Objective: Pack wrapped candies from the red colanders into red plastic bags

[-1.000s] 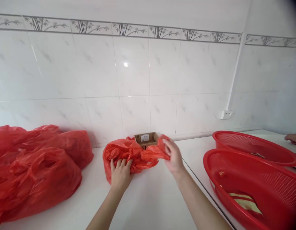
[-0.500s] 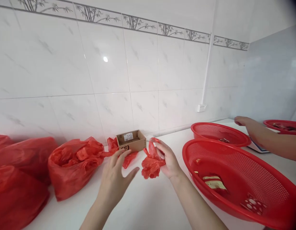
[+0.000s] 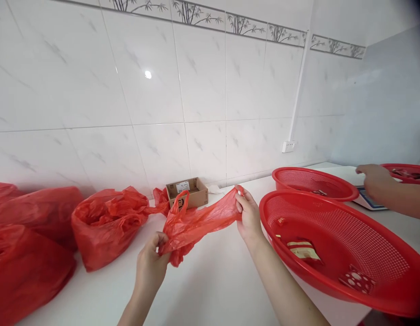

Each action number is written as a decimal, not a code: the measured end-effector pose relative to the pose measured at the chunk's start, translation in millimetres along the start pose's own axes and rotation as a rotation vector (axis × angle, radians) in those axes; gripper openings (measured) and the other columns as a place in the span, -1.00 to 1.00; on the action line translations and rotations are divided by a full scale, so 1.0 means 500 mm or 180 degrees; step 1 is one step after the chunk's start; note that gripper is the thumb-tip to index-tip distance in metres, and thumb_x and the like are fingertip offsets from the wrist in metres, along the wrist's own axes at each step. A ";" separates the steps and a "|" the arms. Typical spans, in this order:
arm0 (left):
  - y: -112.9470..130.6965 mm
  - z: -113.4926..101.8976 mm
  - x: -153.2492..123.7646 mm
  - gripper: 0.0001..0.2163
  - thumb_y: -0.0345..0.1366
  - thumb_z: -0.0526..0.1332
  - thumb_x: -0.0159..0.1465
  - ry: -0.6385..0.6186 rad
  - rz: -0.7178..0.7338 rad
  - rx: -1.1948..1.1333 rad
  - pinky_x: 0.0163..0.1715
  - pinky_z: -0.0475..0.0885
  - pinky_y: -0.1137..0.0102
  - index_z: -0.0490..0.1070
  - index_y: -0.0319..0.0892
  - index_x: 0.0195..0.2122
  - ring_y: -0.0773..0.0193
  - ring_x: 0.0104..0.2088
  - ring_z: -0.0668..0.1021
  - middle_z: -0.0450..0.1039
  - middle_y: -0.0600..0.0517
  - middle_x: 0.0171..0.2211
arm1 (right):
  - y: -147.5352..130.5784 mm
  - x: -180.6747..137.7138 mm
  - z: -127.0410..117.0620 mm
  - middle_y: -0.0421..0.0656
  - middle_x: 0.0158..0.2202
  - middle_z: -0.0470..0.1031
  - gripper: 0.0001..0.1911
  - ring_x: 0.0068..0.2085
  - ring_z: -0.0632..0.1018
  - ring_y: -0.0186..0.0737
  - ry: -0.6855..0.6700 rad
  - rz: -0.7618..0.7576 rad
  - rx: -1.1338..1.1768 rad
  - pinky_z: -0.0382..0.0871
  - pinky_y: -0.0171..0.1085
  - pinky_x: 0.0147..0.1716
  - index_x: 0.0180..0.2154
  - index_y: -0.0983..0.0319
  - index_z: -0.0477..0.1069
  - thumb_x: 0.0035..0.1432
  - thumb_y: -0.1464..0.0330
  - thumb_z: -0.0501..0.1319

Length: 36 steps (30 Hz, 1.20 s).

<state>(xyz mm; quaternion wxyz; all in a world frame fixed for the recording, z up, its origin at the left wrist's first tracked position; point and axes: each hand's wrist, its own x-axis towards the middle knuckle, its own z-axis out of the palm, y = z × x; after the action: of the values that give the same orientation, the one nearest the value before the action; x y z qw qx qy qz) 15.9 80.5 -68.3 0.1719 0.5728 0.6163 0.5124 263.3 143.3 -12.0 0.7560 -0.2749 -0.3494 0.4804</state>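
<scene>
A thin red plastic bag point(image 3: 201, 222) is stretched between my two hands above the white table point(image 3: 210, 290). My left hand point(image 3: 152, 258) pinches its lower left side, near a loop handle that sticks up. At the bag's right end, my right hand point(image 3: 248, 213) grips the gathered plastic, closed around it. Behind the bag stands a small open cardboard box point(image 3: 198, 195). Right of my right hand lies a large red plastic basket point(image 3: 332, 217) with perforated walls. Inside it are a yellow-and-red packet point(image 3: 304, 250) and a red packet with white spots point(image 3: 357, 279).
Several filled red bags point(image 3: 109, 226) line the left side. A second red basket point(image 3: 313, 179) sits behind the large one, and a third point(image 3: 408, 171) at the far right. Another person's hand point(image 3: 374, 179) reaches over a scale point(image 3: 368, 199). A tiled wall point(image 3: 155, 99) backs the table.
My left hand, open before, now holds the bag. The crumpled bag has been pulled out lengthwise between my hands. The other person's hand has shifted right.
</scene>
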 end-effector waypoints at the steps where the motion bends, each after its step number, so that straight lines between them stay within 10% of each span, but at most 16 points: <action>1: -0.022 -0.005 0.002 -0.93 -0.34 0.13 0.01 0.0093 0.0053 0.0151 -0.56 0.27 0.48 0.20 -0.09 -0.51 0.32 -0.53 0.39 0.36 0.16 -0.54 | 0.003 0.000 0.000 -0.40 -0.64 0.02 -0.65 -0.57 0.07 -0.42 0.0063 -0.0070 0.0014 0.01 -0.40 -0.55 -0.12 0.18 0.47 0.00 0.26 0.33; 5: -0.080 -0.022 0.004 -0.80 -0.12 0.21 0.10 0.0431 0.0003 0.0273 -0.39 0.40 0.35 0.27 -0.09 -0.37 0.20 -0.37 0.48 0.37 0.08 -0.38 | 0.006 -0.004 0.003 -0.39 -0.62 0.03 -0.64 -0.56 0.08 -0.42 0.0141 -0.0233 -0.0031 0.03 -0.40 -0.55 -0.09 0.15 0.45 0.03 0.25 0.31; 10: -0.004 -0.003 -0.036 -0.86 -0.21 0.13 0.26 0.0968 0.1047 0.0264 0.04 0.34 0.07 0.30 -0.05 -0.17 0.01 0.10 0.38 0.32 -0.10 0.01 | 0.012 -0.049 0.029 -0.37 -0.62 0.03 -0.62 -0.57 0.06 -0.42 -0.0682 -0.0033 -0.0597 0.00 -0.39 -0.59 0.00 0.12 0.42 0.14 0.22 0.25; 14: 0.049 0.050 -0.058 -0.84 -0.34 0.09 0.30 0.0459 0.1939 0.0777 0.13 0.25 0.00 0.38 -0.03 -0.13 -0.01 0.21 0.26 0.17 -0.10 0.20 | 0.024 -0.118 0.066 -0.30 -0.52 0.23 -0.63 -0.53 0.21 -0.42 -0.1954 0.0502 -0.0841 0.13 -0.39 -0.55 0.03 0.11 0.38 0.19 0.22 0.21; 18: 0.002 0.081 -0.045 -0.72 -0.34 0.00 0.34 0.0183 0.1559 0.1425 0.14 0.17 -0.13 0.38 -0.07 0.01 -0.08 0.24 0.23 0.26 -0.12 0.19 | 0.029 -0.157 0.073 -0.27 -0.45 0.30 -0.64 -0.48 0.28 -0.41 -0.2535 0.0810 -0.0823 0.20 -0.38 -0.49 0.05 0.11 0.35 0.23 0.21 0.19; 24: -0.061 0.056 -0.021 -0.77 -0.36 0.16 0.22 -0.0058 0.0604 0.2415 0.12 0.18 -0.10 0.49 -0.19 -0.12 -0.19 0.16 0.32 0.27 -0.23 0.15 | 0.006 -0.145 0.031 -0.31 -0.50 0.26 -0.62 -0.51 0.23 -0.44 -0.1951 0.0493 -0.0948 0.17 -0.38 -0.48 0.07 0.12 0.33 0.23 0.22 0.20; 30: -0.070 -0.013 0.016 -0.67 -0.39 0.06 0.20 -0.0029 -0.0623 0.1361 -0.04 0.36 0.09 0.38 -0.26 -0.01 -0.16 0.09 0.41 0.26 -0.28 0.16 | -0.007 -0.087 -0.037 -0.35 -0.57 0.18 -0.55 -0.55 0.22 -0.39 -0.0894 -0.0041 -0.1832 0.17 -0.37 -0.52 0.10 0.17 0.29 0.21 0.16 0.16; 36: -0.051 -0.009 -0.004 -0.79 -0.37 0.05 0.14 -0.0718 -0.0863 0.0466 -0.47 0.41 0.39 0.41 -0.18 -0.24 0.15 -0.35 0.59 0.54 -0.06 -0.32 | -0.035 -0.073 -0.041 0.00 0.02 0.36 -0.52 -0.02 0.42 -0.08 -0.0432 -0.1503 -0.3597 0.34 -0.10 -0.07 0.09 0.18 0.27 0.15 0.22 0.20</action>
<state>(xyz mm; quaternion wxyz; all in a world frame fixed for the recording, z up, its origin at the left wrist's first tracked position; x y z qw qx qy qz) -0.6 81.6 -88.4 0.2653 0.5493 0.7002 0.3709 278.3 101.2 -21.0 0.5555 -0.5170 -0.6488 0.0570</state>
